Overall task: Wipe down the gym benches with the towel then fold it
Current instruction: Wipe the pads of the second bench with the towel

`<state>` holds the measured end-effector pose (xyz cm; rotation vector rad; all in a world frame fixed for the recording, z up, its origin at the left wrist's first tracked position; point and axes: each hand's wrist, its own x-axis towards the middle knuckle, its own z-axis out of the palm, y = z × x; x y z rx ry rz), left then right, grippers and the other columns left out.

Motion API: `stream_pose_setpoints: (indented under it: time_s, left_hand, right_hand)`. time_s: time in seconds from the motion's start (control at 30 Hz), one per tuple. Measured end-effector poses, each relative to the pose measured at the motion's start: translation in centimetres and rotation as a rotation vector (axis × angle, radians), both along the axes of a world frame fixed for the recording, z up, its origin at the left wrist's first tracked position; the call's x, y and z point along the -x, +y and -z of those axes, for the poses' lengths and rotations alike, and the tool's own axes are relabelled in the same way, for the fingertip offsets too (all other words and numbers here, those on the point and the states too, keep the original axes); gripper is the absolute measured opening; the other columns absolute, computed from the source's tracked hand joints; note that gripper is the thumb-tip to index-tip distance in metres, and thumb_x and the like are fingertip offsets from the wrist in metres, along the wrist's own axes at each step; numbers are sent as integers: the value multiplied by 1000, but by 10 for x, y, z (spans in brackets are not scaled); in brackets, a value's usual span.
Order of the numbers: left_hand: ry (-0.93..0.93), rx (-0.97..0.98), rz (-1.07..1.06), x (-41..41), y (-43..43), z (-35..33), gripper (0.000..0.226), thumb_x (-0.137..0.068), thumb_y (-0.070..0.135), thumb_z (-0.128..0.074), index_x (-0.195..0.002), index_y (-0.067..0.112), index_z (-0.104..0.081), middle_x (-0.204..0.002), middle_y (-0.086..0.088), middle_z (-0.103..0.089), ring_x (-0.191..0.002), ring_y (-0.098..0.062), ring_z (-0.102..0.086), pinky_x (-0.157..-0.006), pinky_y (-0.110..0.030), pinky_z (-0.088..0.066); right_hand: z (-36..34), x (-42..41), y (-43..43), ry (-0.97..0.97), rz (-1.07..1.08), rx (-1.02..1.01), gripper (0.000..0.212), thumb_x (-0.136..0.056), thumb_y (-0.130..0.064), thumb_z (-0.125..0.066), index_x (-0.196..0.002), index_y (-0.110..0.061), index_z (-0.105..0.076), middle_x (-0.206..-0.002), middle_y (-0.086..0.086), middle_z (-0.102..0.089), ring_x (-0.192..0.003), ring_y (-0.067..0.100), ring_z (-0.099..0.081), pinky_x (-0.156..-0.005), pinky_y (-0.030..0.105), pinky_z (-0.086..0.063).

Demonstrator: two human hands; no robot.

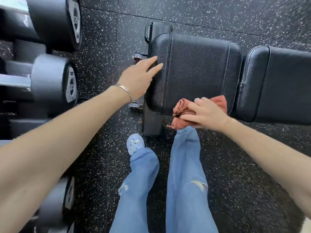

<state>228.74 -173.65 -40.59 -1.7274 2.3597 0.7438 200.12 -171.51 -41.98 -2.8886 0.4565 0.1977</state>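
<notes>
Two hands on my feed, both on the black pebbled-vinyl bench seat pad. Left hand: fingers straight and close together, tips touching the pad's left end. Right hand: flat, fingers spread, pressing the bunched salmon-pink cloth towel onto the pad's near edge by its right corner, some cloth hanging over. Round black dumbbells sit far left.

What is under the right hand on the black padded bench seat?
A bunched salmon-pink towel, pressed by the right hand against the near edge of the black leather seat pad. The pad surface beneath the towel is covered.
</notes>
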Motion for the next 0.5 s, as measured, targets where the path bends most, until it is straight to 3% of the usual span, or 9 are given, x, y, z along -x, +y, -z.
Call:
stream_pose_setpoints:
  time_s: [0.1,0.2,0.23,0.3,0.4,0.5]
  left_hand:
    - [-5,28,-16,16,1,4,60,-98,25,-46,-150,14,-19,-158,-10,-11,-144,-24,-14,-117,-38,-21]
    - [-18,38,-79,28,6,7,68,-96,34,-47,-150,10,-14,-158,-11,-5,-145,-25,-7,-117,-33,-8]
    - [-6,36,-110,31,8,6,70,-96,35,-49,-150,9,-14,-158,-12,-4,-146,-25,-6,-117,-33,-9]
    - [6,34,-142,37,10,5,71,-95,35,-50,-150,7,-14,-158,-12,-4,-146,-25,-5,-117,-34,-12]
    - [-4,13,-173,40,5,4,72,-95,34,-52,-150,7,-14,-158,-11,-3,-146,-24,-4,-117,-33,-11]
    - [-17,7,-205,43,-5,2,74,-93,33,-54,-149,5,-14,-158,-12,-3,-146,-25,-5,-117,-33,-9]
  right_hand:
    - [-4,53,-7,-7,544,-101,39,-76,-31,-68,-110,-12,-66,-87,21,-51,-73,35,-52,-66,38,-48]
    - [-4,51,-10,-188,1362,-63,41,-81,-28,-63,-116,-7,-60,-100,24,-47,-91,36,-51,-81,35,-39]
    - [-4,39,-12,-219,1510,-46,40,-82,-27,-63,-119,-9,-59,-103,23,-47,-94,34,-50,-83,34,-37]
    - [-4,5,-15,-157,1511,-25,39,-83,-29,-63,-119,-15,-59,-103,19,-49,-93,33,-50,-81,37,-38]
    - [-3,-43,-19,-11,1210,-23,42,-85,-35,-59,-124,-21,-55,-107,16,-50,-94,33,-48,-77,40,-37]
    - [-2,-67,-47,71,961,-20,45,-90,-38,-51,-133,-25,-46,-121,14,-47,-105,31,-46,-82,39,-34]
